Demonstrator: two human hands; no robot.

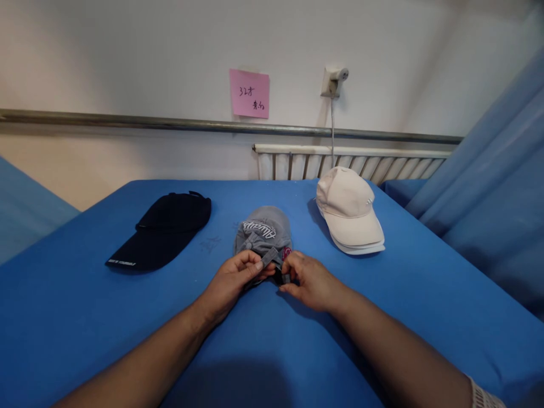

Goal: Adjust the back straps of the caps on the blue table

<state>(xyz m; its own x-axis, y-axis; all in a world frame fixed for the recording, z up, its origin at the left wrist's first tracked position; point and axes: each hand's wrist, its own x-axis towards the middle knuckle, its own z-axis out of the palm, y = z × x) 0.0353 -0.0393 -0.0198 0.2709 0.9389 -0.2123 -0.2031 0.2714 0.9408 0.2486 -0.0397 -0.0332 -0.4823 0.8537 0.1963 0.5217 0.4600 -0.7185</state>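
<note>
A grey cap [264, 231] with white lettering lies in the middle of the blue table [127, 317], its back facing me. My left hand [234, 279] pinches the grey back strap [268, 259] of this cap between thumb and fingers. My right hand [309, 281] is closed on the strap's other end and its buckle, right beside the left hand. Both hands rest low on the table at the cap's near edge.
A black cap [164, 229] lies to the left and a cream cap [351, 211] to the right on the same table. A radiator [348, 164], a metal rail, a wall plug with cable and a pink note [249, 93] are behind. Blue cloth hangs at right.
</note>
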